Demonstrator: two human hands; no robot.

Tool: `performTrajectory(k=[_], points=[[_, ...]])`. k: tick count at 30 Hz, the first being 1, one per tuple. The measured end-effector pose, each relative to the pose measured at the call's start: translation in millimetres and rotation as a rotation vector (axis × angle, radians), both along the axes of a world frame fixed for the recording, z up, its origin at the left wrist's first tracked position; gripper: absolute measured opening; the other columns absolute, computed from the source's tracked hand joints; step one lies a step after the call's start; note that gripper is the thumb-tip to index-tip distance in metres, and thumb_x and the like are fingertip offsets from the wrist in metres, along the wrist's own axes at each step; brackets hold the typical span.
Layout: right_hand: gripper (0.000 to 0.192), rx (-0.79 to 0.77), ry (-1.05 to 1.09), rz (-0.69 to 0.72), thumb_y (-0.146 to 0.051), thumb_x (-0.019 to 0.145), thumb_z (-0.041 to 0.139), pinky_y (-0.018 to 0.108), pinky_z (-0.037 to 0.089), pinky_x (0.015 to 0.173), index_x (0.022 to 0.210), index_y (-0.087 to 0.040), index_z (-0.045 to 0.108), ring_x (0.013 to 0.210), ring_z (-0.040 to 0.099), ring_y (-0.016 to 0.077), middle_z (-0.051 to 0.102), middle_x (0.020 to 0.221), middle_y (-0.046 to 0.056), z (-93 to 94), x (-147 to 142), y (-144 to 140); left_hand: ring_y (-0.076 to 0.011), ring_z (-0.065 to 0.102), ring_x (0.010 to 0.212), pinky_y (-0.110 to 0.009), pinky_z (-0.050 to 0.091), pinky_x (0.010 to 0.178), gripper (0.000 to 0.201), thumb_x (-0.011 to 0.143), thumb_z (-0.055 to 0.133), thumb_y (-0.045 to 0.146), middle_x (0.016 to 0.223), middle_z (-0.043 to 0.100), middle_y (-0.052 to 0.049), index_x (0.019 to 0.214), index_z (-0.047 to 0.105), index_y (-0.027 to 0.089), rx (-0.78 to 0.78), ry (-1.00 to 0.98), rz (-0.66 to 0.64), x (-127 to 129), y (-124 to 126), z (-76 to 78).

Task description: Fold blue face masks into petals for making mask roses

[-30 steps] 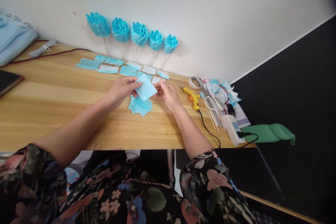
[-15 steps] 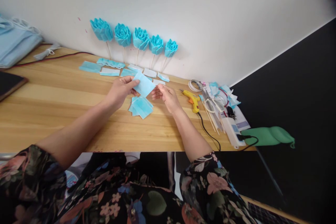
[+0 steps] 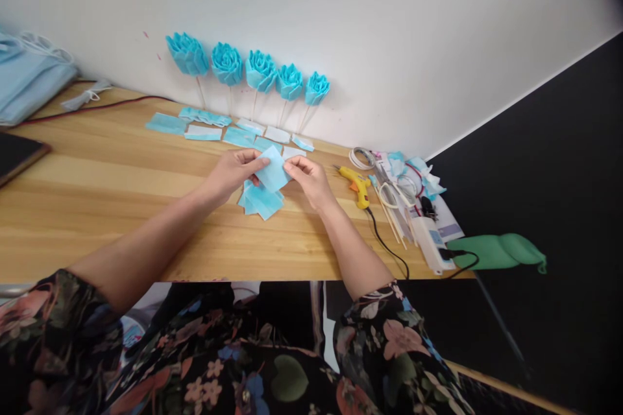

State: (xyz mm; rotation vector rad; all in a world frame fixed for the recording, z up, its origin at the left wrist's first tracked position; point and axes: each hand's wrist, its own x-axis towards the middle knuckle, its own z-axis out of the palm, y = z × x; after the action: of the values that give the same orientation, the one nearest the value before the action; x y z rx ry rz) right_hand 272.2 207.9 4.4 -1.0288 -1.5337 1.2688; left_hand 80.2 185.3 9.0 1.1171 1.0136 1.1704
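Note:
Between my two hands is a light blue square of thin mask-like fabric [image 3: 273,169], turned with one corner up. My left hand [image 3: 232,173] pinches its left corner between thumb and fingers. At the right corner, my right hand [image 3: 311,180] pinches it too. Just below, a small fanned pile of similar blue squares [image 3: 261,200] lies on the wooden table [image 3: 146,175]. Beyond my hands, blue and white strips [image 3: 203,133] of the same material lie in rows.
Several blue fabric flowers on sticks [image 3: 226,65] lean along the wall. To the right are a yellow glue gun [image 3: 357,185] with its cord, a tape roll [image 3: 362,158], scissors [image 3: 392,195] and a white power strip [image 3: 432,245]. Folded blue masks [image 3: 34,78] lie far left.
My right hand has closed its thumb and fingers on the square's right corner. The square has tilted and come slightly lower, and my left hand still holds it.

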Motion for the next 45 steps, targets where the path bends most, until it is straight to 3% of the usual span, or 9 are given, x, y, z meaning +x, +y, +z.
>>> performTrajectory(k=[4,8,12,20,37,45], points=[[0.039,0.02,-0.02,0.007,-0.058,0.072,0.077,0.026,0.046,0.067,0.073,-0.02,0.066,0.068,0.053,0.0117,0.059,0.068,-0.003,1.4,-1.8,-3.5,-0.0127,0.056,0.058,-0.024,0.046,0.054,0.032,0.073,0.077,0.047,0.065,0.064,-0.001,0.073,0.07,0.016,0.027,0.022,-0.022,0.5,-1.8,0.1],[0.045,-0.017,-0.005,0.011,-0.065,0.076,0.07,0.026,0.046,0.068,0.073,-0.02,0.066,0.069,0.054,0.0123,0.06,0.07,-0.001,1.4,-2.3,-5.3,-0.0125,0.054,0.054,-0.024,0.041,0.051,0.024,0.072,0.078,0.04,0.065,0.066,-0.001,0.076,0.073,0.017,0.007,0.061,-0.035,-0.1,-1.7,-2.9],[0.051,-0.115,0.082,0.039,-0.071,0.071,0.072,0.027,0.051,0.068,0.077,-0.021,0.068,0.068,0.056,0.012,0.062,0.073,-0.001,0.7,-2.0,-4.1,-0.0127,0.055,0.056,-0.024,0.041,0.052,0.022,0.073,0.077,0.038,0.07,0.069,-0.002,0.078,0.072,0.017,-0.041,-0.076,0.003,-2.0,1.5,-5.0],[0.046,-0.155,0.179,0.074,-0.06,0.065,0.084,0.027,0.054,0.068,0.085,-0.021,0.071,0.066,0.06,0.0104,0.066,0.073,-0.003,-4.2,-2.0,-1.2,-0.01,0.052,0.054,-0.021,0.041,0.05,0.017,0.074,0.076,0.03,0.064,0.063,0.0,0.075,0.068,0.015,-0.064,-0.201,0.06,-4.2,2.9,0.2],[0.05,-0.155,0.146,0.045,-0.062,0.056,0.087,0.028,0.055,0.068,0.083,-0.022,0.072,0.066,0.06,0.0109,0.068,0.072,-0.003,-2.2,-3.8,-2.4,-0.0111,0.053,0.053,-0.022,0.041,0.051,0.017,0.074,0.076,0.032,0.063,0.064,0.0,0.072,0.068,0.016,-0.031,-0.119,0.117,-3.7,2.6,0.1],[0.046,-0.153,0.143,0.067,-0.06,0.062,0.085,0.027,0.054,0.07,0.084,-0.022,0.073,0.065,0.059,0.0097,0.069,0.073,-0.002,-3.4,-2.2,-2.7,-0.012,0.055,0.056,-0.023,0.045,0.053,0.013,0.076,0.074,0.028,0.066,0.066,0.0,0.075,0.068,0.017,-0.017,-0.027,0.197,-1.4,-1.4,5.8]])
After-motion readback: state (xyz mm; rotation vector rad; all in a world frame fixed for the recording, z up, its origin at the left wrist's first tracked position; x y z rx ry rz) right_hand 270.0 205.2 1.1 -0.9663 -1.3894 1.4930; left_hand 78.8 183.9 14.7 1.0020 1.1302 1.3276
